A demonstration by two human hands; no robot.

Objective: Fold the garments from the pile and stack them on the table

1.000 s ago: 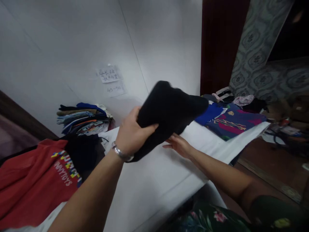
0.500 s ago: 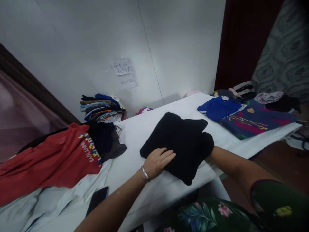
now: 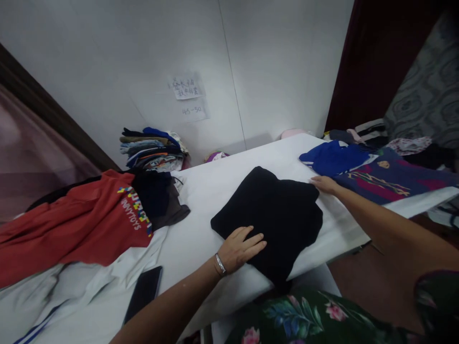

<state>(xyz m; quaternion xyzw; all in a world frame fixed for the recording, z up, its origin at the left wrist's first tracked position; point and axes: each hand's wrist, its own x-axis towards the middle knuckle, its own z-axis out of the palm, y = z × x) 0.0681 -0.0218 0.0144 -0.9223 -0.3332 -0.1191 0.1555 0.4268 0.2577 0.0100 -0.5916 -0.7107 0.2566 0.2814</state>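
A black folded garment [image 3: 276, 215] lies on the white-covered table [image 3: 204, 186] in front of me, one corner hanging over the near edge. My left hand [image 3: 242, 248], with a silver bracelet at the wrist, rests on its lower left part, fingers spread. At the upper right corner of the garment is my right hand [image 3: 324, 185], fingers stretched out to the left and at the cloth's edge. Its thumb is hidden.
Left of me lie a red sweatshirt [image 3: 79, 220], dark clothes [image 3: 158, 200] and a phone [image 3: 145, 291]. A folded stack [image 3: 152, 150] stands by the wall. On the right are a blue garment [image 3: 333, 157] and a patterned purple one [image 3: 390, 177].
My right hand has come out from behind the black garment's right side and moved up to its upper right corner. The garment lies flatter; my left hand stays on it.
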